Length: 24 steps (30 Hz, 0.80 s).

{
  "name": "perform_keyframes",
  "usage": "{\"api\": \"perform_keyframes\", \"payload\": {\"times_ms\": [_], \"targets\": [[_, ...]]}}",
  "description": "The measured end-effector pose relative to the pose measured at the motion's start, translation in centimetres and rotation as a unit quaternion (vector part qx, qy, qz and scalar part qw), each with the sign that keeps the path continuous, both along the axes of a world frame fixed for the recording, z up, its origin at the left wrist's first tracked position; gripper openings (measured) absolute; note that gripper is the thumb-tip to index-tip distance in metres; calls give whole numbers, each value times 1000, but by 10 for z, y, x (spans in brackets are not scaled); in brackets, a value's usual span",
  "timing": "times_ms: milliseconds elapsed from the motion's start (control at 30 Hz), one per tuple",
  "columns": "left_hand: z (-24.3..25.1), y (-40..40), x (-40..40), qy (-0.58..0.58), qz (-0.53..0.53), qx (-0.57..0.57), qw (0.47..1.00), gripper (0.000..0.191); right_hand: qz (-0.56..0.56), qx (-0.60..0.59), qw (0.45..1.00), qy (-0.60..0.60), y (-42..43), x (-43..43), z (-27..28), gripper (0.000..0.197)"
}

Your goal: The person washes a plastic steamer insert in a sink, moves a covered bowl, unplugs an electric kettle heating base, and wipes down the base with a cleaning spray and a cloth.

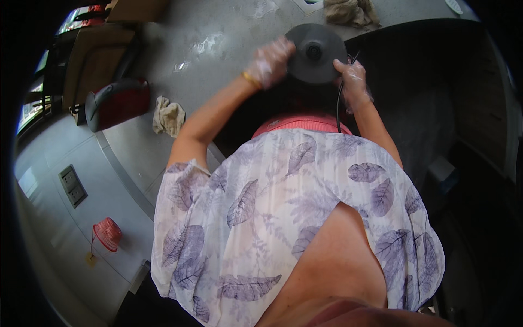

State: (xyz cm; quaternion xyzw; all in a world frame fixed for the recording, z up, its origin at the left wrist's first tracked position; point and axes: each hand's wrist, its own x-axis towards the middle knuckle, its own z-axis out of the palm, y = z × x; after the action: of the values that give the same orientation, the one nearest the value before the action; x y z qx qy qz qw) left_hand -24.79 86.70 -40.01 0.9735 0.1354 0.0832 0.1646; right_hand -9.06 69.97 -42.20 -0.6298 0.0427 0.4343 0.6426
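Observation:
A round dark electric kettle base [315, 53] with a raised centre connector is held up at the top middle of the head view. My left hand [273, 59], in a thin clear plastic glove, touches its left rim; the fingers are blurred, so whether they grip it is hard to tell. On the opposite side my right hand [353, 79], also in a clear glove, grips the rim with the thumb on top. A black power cord [338, 107] passes through the right hand and hangs towards my waist.
A crumpled beige cloth [168, 116] and a red and grey appliance [118, 104] lie at the left. Another cloth [351, 12] is at the counter's far edge. A wall socket [73, 186] and a hanging red basket [108, 234] are at lower left. A dark recess opens at the right.

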Motion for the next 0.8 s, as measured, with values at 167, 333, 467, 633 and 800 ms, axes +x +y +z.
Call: {"api": "perform_keyframes", "payload": {"times_ms": [167, 333, 467, 633, 800], "targets": [[-3, 2, 3, -27, -17, -9, 999, 21, -11, -11, 1000, -3, -2, 6, -14, 19], [9, -32, -17, -88, -127, -56, 986, 22, 21, -101, 994, -32, 6, -1, 11, 20], [-17, 39, 24, 67, -13, 8, 998, 25, 9, -22, 999, -33, 2, -2, 4, 24], [-35, 92, 48, 0, 85, -86, 993, 16, 11, -55, 998, -38, 8, -12, 25, 27], [33, 57, 71, -73, 5, -320, 945, 23, 47, -19, 995, -90, 8, -17, 43, 32]]}}
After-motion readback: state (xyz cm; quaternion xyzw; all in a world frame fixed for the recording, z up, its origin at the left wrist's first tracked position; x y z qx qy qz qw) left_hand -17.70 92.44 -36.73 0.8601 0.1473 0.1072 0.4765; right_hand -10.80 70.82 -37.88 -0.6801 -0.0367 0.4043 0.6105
